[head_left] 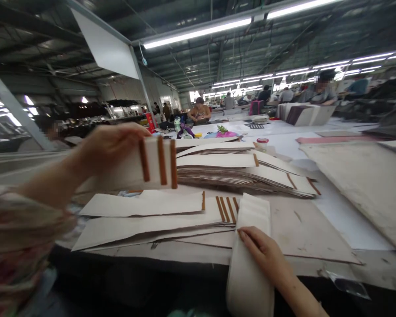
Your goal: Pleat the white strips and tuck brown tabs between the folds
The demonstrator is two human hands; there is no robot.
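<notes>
My left hand (114, 147), slightly blurred, is raised and pinches several white fabric strips (154, 165) with brown end bands, fanned so the bands show side by side. My right hand (265, 251) grips a bundle of long white strips (252, 284) that runs over the table's near edge, thumb and fingers along its left side. Left of that bundle, more white strips (145, 206) with brown ends lie overlapped on a pale board (303, 231). A large fanned stack of strips (214, 160) spreads behind them.
Large pale sheets (363, 176) cover the right side of the table. A small red-lidded jar (262, 143) and a plant (222, 129) stand beyond the stack. A clear plastic piece (348, 284) lies at the near right. Co-workers (199, 113) sit farther back.
</notes>
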